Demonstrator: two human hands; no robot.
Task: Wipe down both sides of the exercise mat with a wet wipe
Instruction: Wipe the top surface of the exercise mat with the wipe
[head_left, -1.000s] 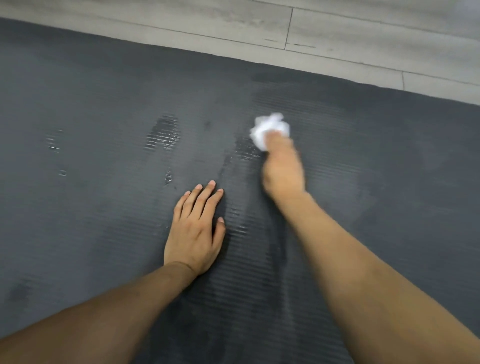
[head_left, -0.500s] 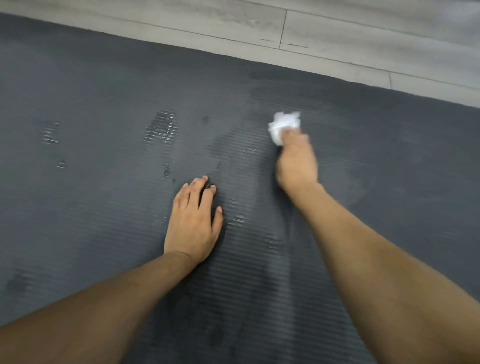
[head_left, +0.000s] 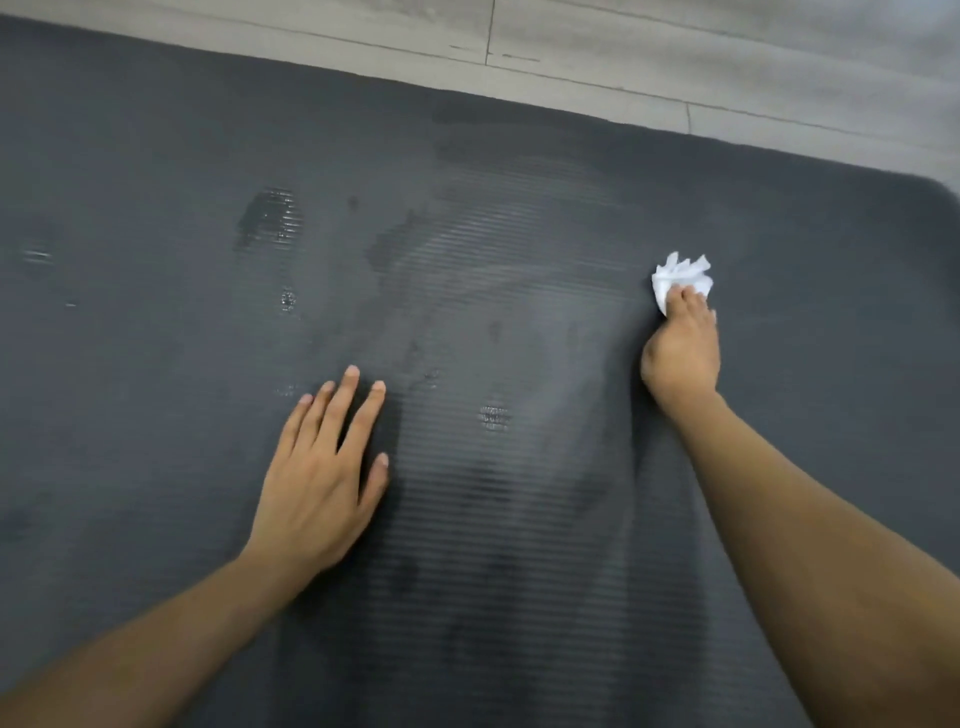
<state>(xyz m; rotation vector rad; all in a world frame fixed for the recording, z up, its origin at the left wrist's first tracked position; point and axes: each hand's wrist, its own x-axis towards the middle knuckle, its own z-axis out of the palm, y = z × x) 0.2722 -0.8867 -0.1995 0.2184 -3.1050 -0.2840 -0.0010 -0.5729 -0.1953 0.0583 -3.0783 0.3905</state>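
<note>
Dark grey exercise mat (head_left: 156, 156) fills nearly the whole view, ribbed side up, lying flat on the pale plank floor (head_left: 675, 47) that shows along the far edge. One rounded corner of it is visible at far right.

Right hand (head_left: 683, 353) is out on the right of the mat, fingers curled over a crumpled white wet wipe (head_left: 680, 275) and pressing it onto the surface. The wipe bunches out on the far side of the fingertips; how the thumb sits cannot be told from here.

Left hand (head_left: 322, 483) lies palm down on the near-middle of the mat, well apart from the right, its fingers (head_left: 343, 410) straight and slightly spread, holding nothing.

Between the hands the ribs carry a broad damp smear. A shiny wet patch (head_left: 267, 218) glistens on the far left, with a smaller wet spot (head_left: 493, 415) just right of the left hand. Nothing lies on the mat but the two hands and the wipe.
</note>
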